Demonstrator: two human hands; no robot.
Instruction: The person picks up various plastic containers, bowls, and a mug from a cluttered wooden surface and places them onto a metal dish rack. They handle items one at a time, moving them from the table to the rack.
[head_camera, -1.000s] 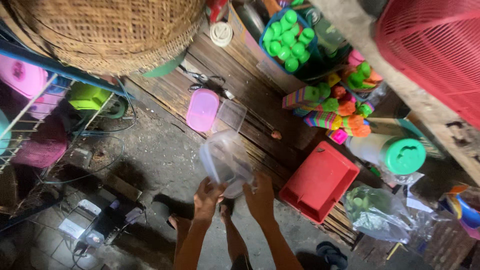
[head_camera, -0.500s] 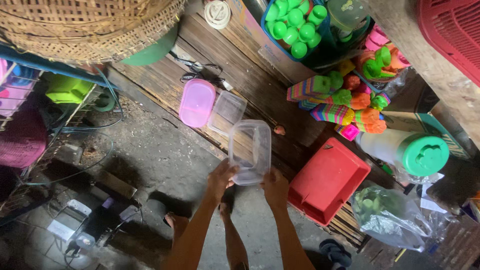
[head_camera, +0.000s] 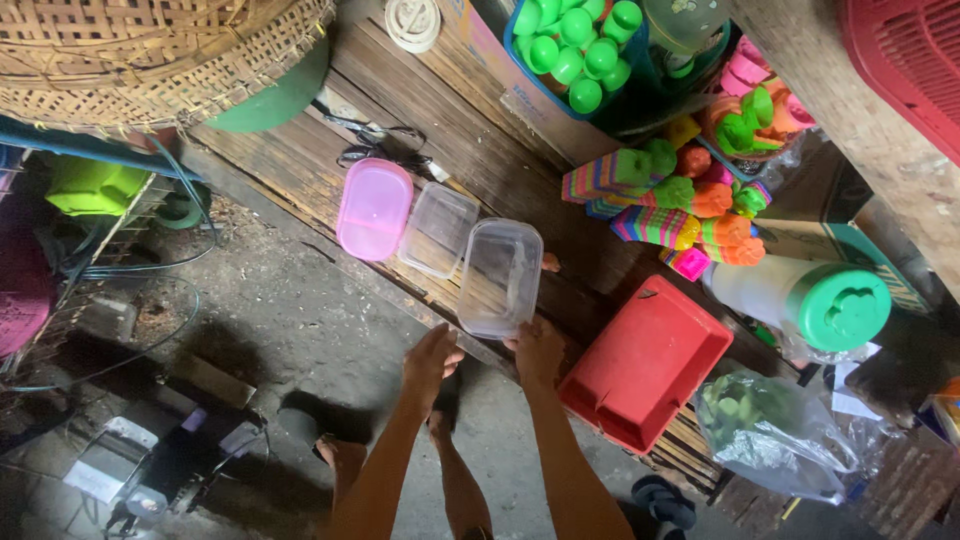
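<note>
Gripping the clear container (head_camera: 499, 278) at its near edge, right hand (head_camera: 538, 350) should set it flat; left hand (head_camera: 431, 362) hangs loose, touching nothing.

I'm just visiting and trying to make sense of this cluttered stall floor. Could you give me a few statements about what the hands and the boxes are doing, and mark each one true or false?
1. The right hand grips the near end of a clear plastic container. True.
2. The left hand holds the pink container. False: it is open, just off the clear container's near corner, and holds nothing.
3. Three containers lie in a row on the wooden platform: pink, then two clear. True.
4. The red tray is stacked on the pink container. False: it lies apart, on the person's right.
5. The big white jug has a red cap. False: the cap is green.
</note>
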